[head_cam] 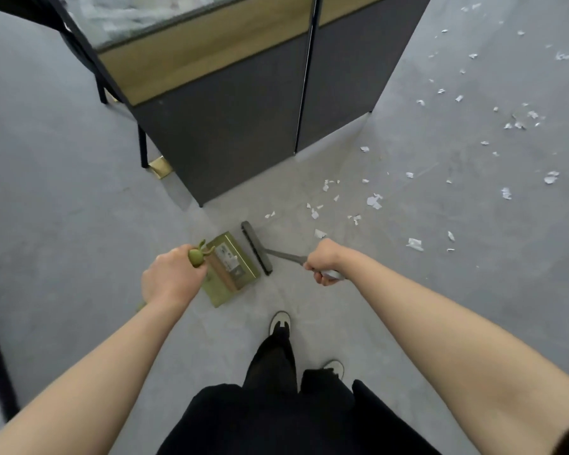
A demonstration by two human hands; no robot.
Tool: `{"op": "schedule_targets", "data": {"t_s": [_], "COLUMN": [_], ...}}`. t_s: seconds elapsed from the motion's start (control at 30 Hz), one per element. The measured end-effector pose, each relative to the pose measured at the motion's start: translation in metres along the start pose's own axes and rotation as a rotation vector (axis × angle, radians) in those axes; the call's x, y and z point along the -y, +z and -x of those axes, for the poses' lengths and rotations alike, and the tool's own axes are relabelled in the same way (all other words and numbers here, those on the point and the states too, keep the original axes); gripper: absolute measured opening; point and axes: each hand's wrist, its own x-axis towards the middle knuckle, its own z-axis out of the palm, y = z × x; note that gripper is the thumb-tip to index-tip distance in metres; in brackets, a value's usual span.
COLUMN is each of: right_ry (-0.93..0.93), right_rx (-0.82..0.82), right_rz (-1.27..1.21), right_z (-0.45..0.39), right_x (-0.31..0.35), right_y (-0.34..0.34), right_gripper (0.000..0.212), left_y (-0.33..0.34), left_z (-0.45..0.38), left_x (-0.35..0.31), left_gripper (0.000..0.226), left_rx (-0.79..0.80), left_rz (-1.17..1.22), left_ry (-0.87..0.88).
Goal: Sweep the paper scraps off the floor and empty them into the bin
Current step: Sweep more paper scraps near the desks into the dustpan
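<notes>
My left hand (170, 279) grips the olive-green handle of a dustpan (232, 269), whose green pan sits on the grey floor just ahead of me. My right hand (326, 266) holds the grey handle of a broom (257, 247); its dark brush head lies on the floor right beside the pan's mouth. White paper scraps (373, 201) are scattered over the floor ahead and to the right, the nearest ones just beyond the brush head. No bin is in sight.
A dark cabinet (243, 133) with a wood band and a glass top stands straight ahead, its corner near the dustpan. A black chair leg (142, 149) is at its left. My shoes (280, 323) stand behind the pan. Scraps reach far to the right.
</notes>
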Motion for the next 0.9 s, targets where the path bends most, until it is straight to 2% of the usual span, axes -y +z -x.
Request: {"op": "schedule_targets", "data": {"t_s": [0.17, 0.37, 0.57, 0.9], "right_ry": [0.054, 0.117, 0.168, 0.205], "right_rx": [0.027, 0.029, 0.043, -0.117], "right_rz": [-0.115, -0.319, -0.376, -0.283], "right_z": [-0.035, -0.048, -0.043, -0.023], "right_x": [0.031, 0.031, -0.014, -0.102], "right_y": [0.001, -0.025, -0.09, -0.212], "right_gripper": [0.017, 0.023, 0.028, 0.028], "left_y": [0.004, 0.01, 0.023, 0.045], "left_z": [-0.012, -0.012, -0.007, 0.024], "left_x": [-0.001, -0.018, -0.056, -0.147], "left_gripper": [0.02, 0.023, 0.018, 0.018], "left_rx": [0.0, 0.018, 0.036, -0.008], "left_rz": [-0.006, 0.011, 0.026, -0.001], "left_ry": [-0.005, -0.02, -0.022, -0.01]}}
